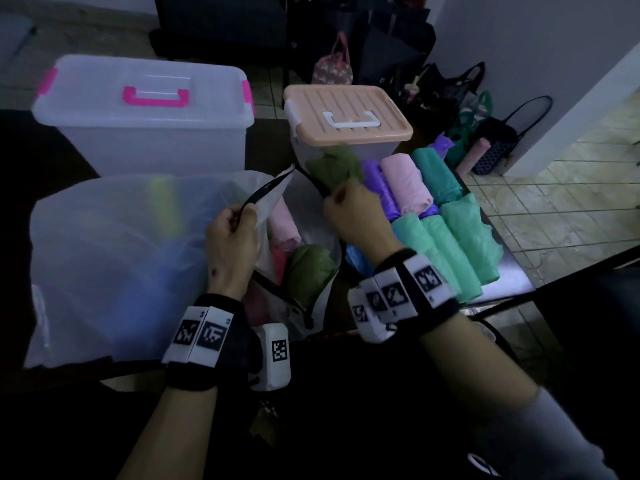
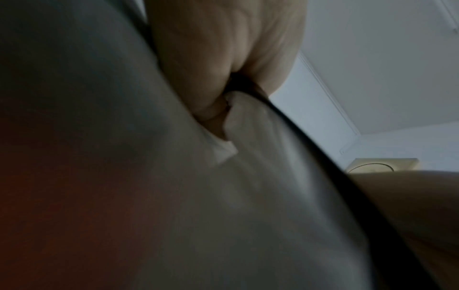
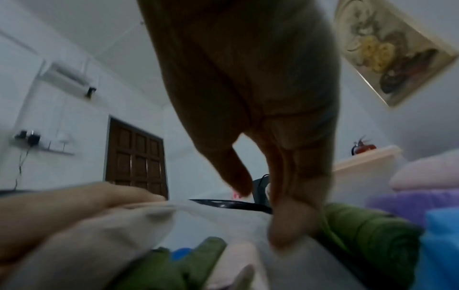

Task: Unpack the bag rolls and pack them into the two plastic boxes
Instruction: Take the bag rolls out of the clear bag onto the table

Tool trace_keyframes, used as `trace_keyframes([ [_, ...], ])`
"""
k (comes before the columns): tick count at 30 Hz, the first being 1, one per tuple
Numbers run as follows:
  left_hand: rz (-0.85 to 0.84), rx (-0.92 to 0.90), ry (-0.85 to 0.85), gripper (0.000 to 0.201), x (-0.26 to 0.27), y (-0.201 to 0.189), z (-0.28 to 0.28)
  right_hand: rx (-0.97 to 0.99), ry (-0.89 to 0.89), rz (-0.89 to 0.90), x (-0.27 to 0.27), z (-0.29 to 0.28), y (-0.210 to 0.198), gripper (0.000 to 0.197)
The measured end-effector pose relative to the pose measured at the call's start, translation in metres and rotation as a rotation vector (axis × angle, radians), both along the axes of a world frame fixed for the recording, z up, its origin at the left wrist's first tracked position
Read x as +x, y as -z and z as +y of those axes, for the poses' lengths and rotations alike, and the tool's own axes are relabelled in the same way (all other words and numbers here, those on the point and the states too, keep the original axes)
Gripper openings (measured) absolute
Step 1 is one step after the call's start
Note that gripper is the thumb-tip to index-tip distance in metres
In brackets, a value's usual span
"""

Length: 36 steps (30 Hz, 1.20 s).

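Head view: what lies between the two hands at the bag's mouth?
In the head view, the open mouth of the white bag gapes between the left hand and right hand, showing a pink roll and an olive roll inside.

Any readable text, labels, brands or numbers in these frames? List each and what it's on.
No readable words or numbers.
Left wristband: black-and-white square code markers only, no letters.
Right wristband: same kind of markers; tiny marks beside them too small to read.
Clear bag: faint print along its left edge, too blurred to read.
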<state>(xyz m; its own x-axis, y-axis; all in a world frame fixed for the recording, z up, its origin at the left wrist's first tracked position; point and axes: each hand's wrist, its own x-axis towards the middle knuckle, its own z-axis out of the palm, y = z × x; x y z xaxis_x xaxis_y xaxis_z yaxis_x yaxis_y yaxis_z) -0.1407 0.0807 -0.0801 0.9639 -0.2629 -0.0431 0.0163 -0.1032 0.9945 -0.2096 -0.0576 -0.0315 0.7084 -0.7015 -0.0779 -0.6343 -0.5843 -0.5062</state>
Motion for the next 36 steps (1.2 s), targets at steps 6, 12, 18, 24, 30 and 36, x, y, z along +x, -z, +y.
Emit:
trace_keyframes([
  [6,0.034,-0.036,-0.025,0.015,0.000,0.000,-0.001,0.267,-0.037,0.300,-0.032,0.033,0.021,0.043],
  [12,0.001,-0.005,-0.017,0.017,-0.003,-0.002,-0.001,0.290,0.015,0.319,-0.025,0.042,0.046,0.078],
  [18,0.008,-0.011,-0.020,0.020,-0.003,-0.003,0.000,0.433,0.065,0.077,-0.023,0.035,0.044,0.059],
  [24,0.010,-0.011,-0.018,0.019,-0.002,-0.001,0.000,0.407,0.230,-0.258,-0.020,-0.004,0.009,0.049],
  [30,0.006,-0.014,-0.017,0.017,-0.002,-0.002,0.000,0.177,0.243,-0.237,0.009,-0.070,-0.029,0.041],
  [36,0.010,-0.026,-0.022,0.016,-0.001,-0.002,-0.001,-0.148,0.138,0.129,0.039,-0.098,-0.010,0.043],
])
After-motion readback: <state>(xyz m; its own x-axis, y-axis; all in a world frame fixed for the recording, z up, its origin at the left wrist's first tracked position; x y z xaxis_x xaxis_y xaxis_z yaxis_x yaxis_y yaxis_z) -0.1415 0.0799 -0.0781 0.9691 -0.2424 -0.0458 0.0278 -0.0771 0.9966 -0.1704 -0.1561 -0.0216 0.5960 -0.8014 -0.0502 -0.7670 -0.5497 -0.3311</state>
